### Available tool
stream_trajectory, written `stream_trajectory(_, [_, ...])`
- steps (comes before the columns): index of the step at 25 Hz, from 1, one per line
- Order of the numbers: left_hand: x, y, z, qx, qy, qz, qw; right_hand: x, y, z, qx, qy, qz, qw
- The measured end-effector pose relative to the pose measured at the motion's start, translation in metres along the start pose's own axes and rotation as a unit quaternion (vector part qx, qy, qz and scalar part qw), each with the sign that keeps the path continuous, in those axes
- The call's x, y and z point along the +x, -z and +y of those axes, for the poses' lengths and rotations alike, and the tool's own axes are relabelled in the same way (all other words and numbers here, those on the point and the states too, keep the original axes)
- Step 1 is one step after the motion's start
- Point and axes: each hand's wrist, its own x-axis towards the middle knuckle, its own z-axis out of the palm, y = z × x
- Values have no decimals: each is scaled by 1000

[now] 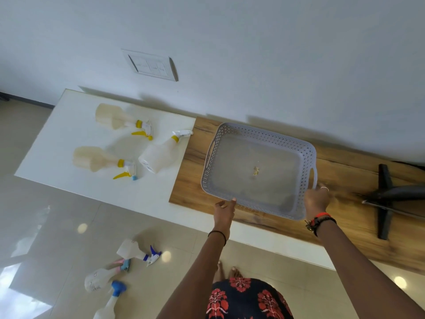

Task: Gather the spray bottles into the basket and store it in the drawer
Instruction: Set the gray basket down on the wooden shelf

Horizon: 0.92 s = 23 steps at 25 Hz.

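A room in a home: a white wall with a switch plate (150, 65) beyond the left hand (224, 211), a low wood-and-white cabinet top (190, 180) under both hands, a black stand foot (384, 199) just right of the right hand (316, 201), and glossy floor tiles (57, 226) below them.

Both bare arms stretch forward past the front edge of the wooden bench (345, 203). The right hand (316, 201), with a ring on one finger and red and black bands at the wrist, curls its fingers over the near right corner of the grey perforated plastic basket (259, 132). The left hand (224, 212), with a thin black band at the wrist, touches its thumb to the near rim, fingers loosely bent; whether it grips is unclear.
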Motion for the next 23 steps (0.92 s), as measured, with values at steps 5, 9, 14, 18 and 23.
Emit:
stream_trajectory(5, [-18,38,4,105,-40,54,992,-35,-9,-14,-16,68,23,997])
stream_trajectory(9, [-38,67,19,157,-145,117,970,-85,-29,-35,5,195,-14,981])
stream_trajectory(14, [-57,104,48,181,-260,165,934,-147,-65,-54,76,187,-116,973])
stream_trajectory(18, [-54,138,82,206,-314,196,906,-177,-98,-63,87,152,-218,960])
stream_trajectory(23, [-23,176,127,240,-347,207,883,-191,-154,-73,104,75,-261,957])
